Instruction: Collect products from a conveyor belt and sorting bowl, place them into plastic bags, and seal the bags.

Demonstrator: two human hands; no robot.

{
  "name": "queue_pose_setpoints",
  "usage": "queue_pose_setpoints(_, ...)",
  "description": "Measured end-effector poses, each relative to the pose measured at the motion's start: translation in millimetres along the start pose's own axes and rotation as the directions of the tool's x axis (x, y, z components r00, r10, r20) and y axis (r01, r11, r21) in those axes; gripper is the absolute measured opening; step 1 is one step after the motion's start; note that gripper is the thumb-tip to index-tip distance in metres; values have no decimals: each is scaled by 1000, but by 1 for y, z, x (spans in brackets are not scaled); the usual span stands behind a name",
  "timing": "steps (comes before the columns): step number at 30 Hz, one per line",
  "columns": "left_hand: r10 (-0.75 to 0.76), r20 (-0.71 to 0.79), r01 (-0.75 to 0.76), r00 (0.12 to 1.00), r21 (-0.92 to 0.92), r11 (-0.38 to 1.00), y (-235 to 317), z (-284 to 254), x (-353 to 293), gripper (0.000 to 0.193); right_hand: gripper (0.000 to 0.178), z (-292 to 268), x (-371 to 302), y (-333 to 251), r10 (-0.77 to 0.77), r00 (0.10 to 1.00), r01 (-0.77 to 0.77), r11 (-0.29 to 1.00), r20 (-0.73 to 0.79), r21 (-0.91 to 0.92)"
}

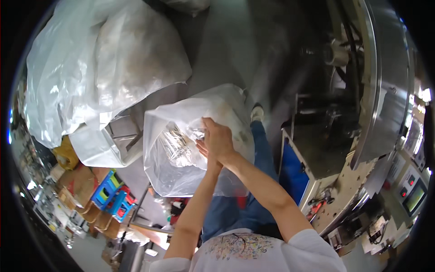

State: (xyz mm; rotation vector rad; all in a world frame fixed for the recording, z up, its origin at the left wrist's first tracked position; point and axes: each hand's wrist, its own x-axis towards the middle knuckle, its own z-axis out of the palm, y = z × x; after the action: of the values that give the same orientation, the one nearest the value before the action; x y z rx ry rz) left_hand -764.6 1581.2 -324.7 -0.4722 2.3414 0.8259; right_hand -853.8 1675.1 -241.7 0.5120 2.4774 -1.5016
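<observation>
A large clear plastic bag (156,177) stands wide at the mouth in front of my legs. Inside it lies a shiny bundle in clear wrapping (178,147), with pale printed pieces showing through. Over the bag's mouth my right hand (219,139) is closed, its thumb and forefinger pinching crumpled clear plastic (198,133); whether this belongs to the bag or to a wrapper I cannot tell. My left hand (211,161) is beneath the right one, the wrists nearly touching. Most of its fingers are covered, so its grip is unclear.
Big filled translucent bags (140,54) stand at the far left. Beside them are a white bag-lined bin or frame (97,147) and a yellow bag (66,153). Blue bins (106,188) sit at lower left. A machine with a blue panel (293,170) and metal edge (378,86) bounds my right.
</observation>
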Motion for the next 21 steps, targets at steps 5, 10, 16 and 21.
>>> queue_pose_setpoints(5,-81,40,70,996,216,974,-16,19,21,84,24,-5,-29,-3,-53,999,50,973,9,223)
queue_pose_setpoints(10,-218,27,189,976,404,895,-38,37,23,88,26,-25,-10,-2,-30,1000,31,957,-9,290)
queue_pose_setpoints(16,-322,-52,301,945,516,802,-40,53,35,94,23,-28,1,6,-55,997,69,956,-59,284)
queue_pose_setpoints(21,-423,-165,439,891,548,712,-51,43,55,98,18,-14,-9,0,-43,999,40,982,14,184)
